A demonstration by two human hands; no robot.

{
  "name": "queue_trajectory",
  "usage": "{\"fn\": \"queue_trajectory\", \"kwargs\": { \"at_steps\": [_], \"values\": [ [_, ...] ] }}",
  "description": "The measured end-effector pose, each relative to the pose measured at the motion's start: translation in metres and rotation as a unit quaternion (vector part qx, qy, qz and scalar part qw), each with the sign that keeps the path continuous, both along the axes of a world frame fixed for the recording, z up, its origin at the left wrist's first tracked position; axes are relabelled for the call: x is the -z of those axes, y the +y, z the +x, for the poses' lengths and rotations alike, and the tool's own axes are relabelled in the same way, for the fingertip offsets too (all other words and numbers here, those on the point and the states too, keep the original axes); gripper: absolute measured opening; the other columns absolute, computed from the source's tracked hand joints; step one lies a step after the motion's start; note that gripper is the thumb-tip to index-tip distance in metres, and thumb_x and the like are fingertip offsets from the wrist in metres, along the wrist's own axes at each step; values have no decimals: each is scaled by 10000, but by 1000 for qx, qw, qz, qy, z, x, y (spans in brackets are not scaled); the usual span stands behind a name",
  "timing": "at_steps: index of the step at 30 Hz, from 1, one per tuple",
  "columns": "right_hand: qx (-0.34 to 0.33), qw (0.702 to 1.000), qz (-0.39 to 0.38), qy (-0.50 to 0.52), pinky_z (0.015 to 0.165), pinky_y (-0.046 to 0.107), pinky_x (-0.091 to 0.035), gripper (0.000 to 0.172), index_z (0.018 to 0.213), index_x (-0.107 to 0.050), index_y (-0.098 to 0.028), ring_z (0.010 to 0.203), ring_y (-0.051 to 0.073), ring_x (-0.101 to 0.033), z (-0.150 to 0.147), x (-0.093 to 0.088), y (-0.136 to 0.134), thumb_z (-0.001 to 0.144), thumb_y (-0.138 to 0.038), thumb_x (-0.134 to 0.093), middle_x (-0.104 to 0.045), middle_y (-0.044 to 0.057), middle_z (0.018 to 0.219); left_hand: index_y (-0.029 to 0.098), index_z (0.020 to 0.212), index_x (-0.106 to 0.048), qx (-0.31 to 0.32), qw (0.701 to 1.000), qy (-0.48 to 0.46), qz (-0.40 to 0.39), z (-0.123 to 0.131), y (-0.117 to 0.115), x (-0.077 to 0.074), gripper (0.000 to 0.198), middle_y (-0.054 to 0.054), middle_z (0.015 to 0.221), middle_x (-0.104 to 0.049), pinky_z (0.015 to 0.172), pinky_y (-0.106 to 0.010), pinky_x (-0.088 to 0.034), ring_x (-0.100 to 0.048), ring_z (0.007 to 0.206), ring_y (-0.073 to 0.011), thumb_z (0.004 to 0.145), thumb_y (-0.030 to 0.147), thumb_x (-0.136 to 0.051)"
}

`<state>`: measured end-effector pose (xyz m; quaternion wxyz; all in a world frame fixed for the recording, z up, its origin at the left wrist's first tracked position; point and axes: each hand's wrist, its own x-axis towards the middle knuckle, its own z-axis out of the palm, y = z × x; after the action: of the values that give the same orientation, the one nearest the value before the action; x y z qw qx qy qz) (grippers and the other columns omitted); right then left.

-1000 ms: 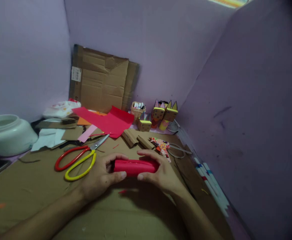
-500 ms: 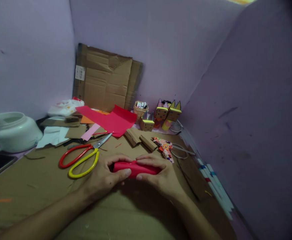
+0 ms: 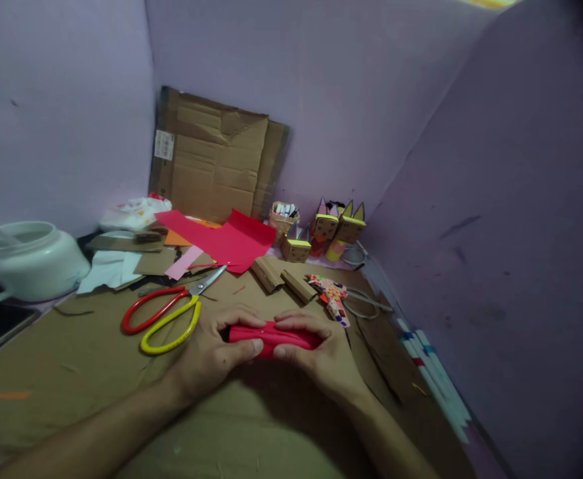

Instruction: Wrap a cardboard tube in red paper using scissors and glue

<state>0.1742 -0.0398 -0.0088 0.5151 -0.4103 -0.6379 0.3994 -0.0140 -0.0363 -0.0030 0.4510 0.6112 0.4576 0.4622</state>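
Note:
A red paper-covered tube (image 3: 271, 336) lies crosswise between my two hands above the cardboard mat (image 3: 231, 426). My left hand (image 3: 221, 352) is closed round its left end, thumb in front and fingers behind. Round the right end, my right hand (image 3: 316, 346) is closed in the same way. A seam runs along the top of the tube. Scissors (image 3: 192, 296) with one red and one yellow handle rest left of my left hand, blades apart. Beyond my hands are two folded cardboard pieces (image 3: 296, 286) and a colourfully patterned glue gun (image 3: 331, 293).
Red paper (image 3: 236, 243) and scraps lie at the back, before leaning cardboard (image 3: 216, 159). A white pot (image 3: 32, 263) stands left. Cardboard figures with pointed ears (image 3: 299, 246) and a basket of markers (image 3: 285, 219) are at the back; white sticks (image 3: 436, 372) lie right.
The whole view has shifted slightly, with objects appearing a little further right. Both hands keep their hold, and the tube looks turned slightly, showing more of its seam.

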Motion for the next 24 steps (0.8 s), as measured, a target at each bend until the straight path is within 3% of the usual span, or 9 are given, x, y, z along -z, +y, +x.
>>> {"fn": "queue_trajectory", "kwargs": {
  "at_steps": [15,24],
  "values": [
    [-1,1000,-4,0,744,325,-550,160,719,-773,-271,798,200,-695,3,-1,-2,573,-235,-829,-742,55,871,199,738,-746,9,999,-38,37,0,-4,11,133,-49,890,-703,752,-275,-524,-654,828,-196,609,228,-731],
    [8,1000,3,-9,732,333,-559,151,711,-775,-269,777,208,-700,2,-3,-2,572,-249,-830,-743,63,862,189,702,-739,-5,1000,-13,26,0,-3,10,140,-72,902,-702,818,-334,-513,-641,857,-227,590,272,-733]
  ]
}}
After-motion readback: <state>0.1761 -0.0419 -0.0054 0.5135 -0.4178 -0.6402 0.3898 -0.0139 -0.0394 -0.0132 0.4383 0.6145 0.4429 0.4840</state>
